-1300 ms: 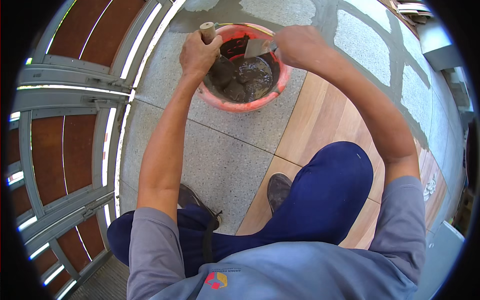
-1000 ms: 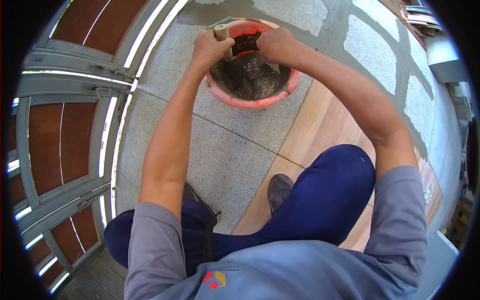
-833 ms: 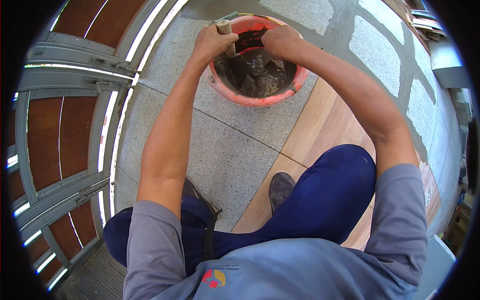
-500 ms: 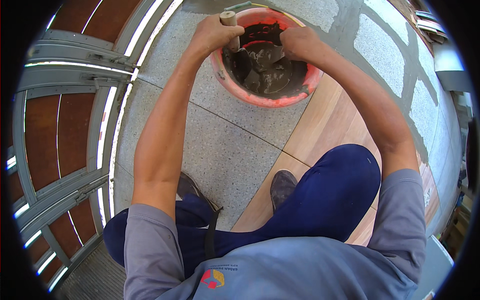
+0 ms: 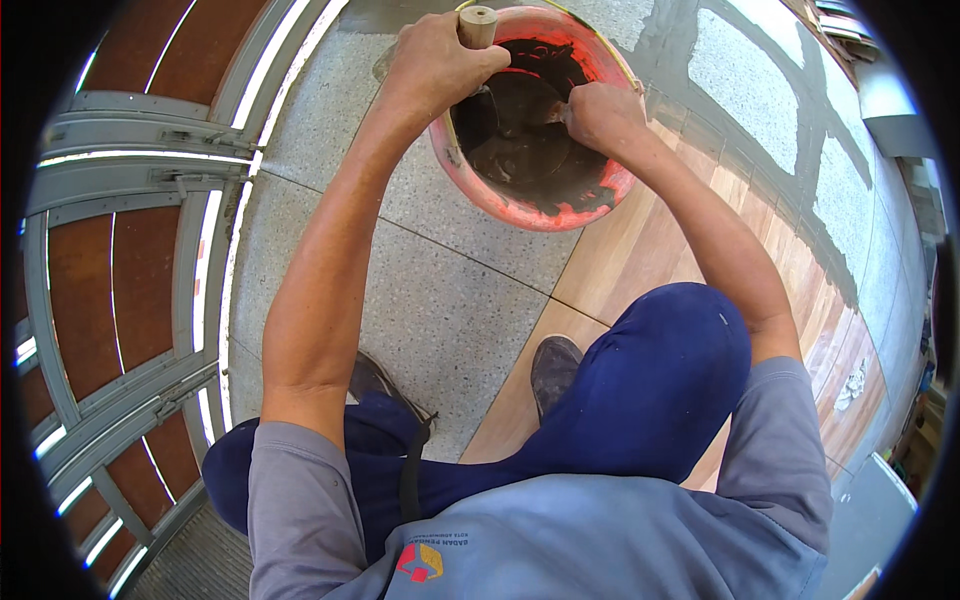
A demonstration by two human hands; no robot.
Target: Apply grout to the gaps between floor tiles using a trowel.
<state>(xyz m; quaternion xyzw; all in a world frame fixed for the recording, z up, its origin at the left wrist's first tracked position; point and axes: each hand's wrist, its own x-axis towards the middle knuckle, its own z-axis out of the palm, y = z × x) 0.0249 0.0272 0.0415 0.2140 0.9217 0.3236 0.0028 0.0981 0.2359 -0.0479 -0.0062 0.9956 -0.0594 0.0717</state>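
A red bucket [image 5: 545,217] holds wet grey mortar [image 5: 535,165] and stands in front of me, its inner wall smeared with it. My left hand [image 5: 440,65], at the bucket's left rim, is closed round the pale wooden handle of a trowel [image 5: 478,28]. The trowel's dark blade reaches down inside the bucket. My right hand [image 5: 605,120] is closed over the right side of the bucket, just above the mortar. Its fingers grip something coated in mortar that is mostly hidden, so I cannot make out its kind.
Wood-look tiles [image 5: 625,235] lie right of the bucket, next to speckled grey floor tiles [image 5: 440,290]. Grey mortar bands [image 5: 660,50] cross the floor at the far right. A metal gate with brown panels [image 5: 85,290] runs along the left. My shoes [image 5: 556,375] rest on the tiles.
The bucket appears slightly lower and its opening turned more toward me. My left hand and the trowel have shifted a little up and right; my right hand sits somewhat lower.
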